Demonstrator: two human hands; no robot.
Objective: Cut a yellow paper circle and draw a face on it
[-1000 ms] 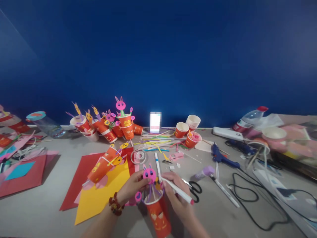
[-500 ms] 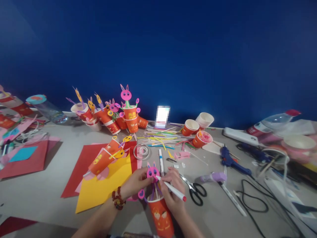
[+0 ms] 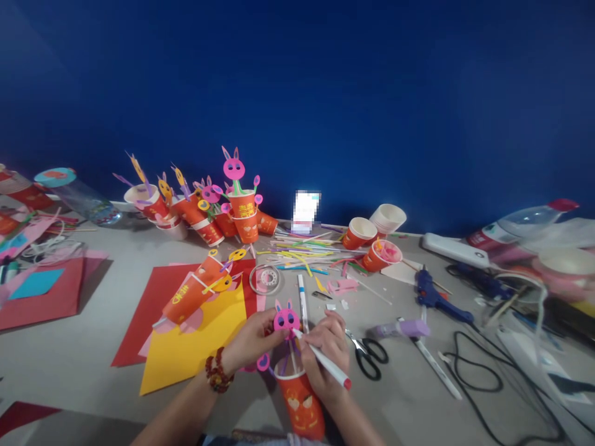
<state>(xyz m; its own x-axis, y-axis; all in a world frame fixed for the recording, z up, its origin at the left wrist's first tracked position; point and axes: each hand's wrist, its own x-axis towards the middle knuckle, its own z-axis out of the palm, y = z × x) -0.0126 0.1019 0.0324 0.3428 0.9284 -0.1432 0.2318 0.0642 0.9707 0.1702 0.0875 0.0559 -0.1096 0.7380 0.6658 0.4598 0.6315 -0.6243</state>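
A pink paper rabbit head (image 3: 286,318) with two eyes and upright ears stands on stems above a red paper cup (image 3: 300,406). My left hand (image 3: 258,337), with a beaded bracelet at the wrist, pinches the rabbit head at its left and lower edge. In my right hand (image 3: 326,350) is a white marker (image 3: 329,367) with a red end, its tip at the lower part of the rabbit's face. A pink heart-marked paw (image 3: 263,362) sticks out left of the cup rim. Black-handled scissors (image 3: 369,356) lie just right of my right hand.
Yellow card (image 3: 199,347) and a red cup with yellow figures (image 3: 190,291) lie left. Finished rabbit cups (image 3: 244,214) stand behind. Coloured sticks (image 3: 302,254), tape (image 3: 266,279) and a blue-white marker (image 3: 302,300) lie ahead. A blue glue gun (image 3: 439,294) and its cord are at right.
The view has shifted slightly, moving the background items a little. Both hands keep their holds, and the marker's tip stays at the rabbit's face.
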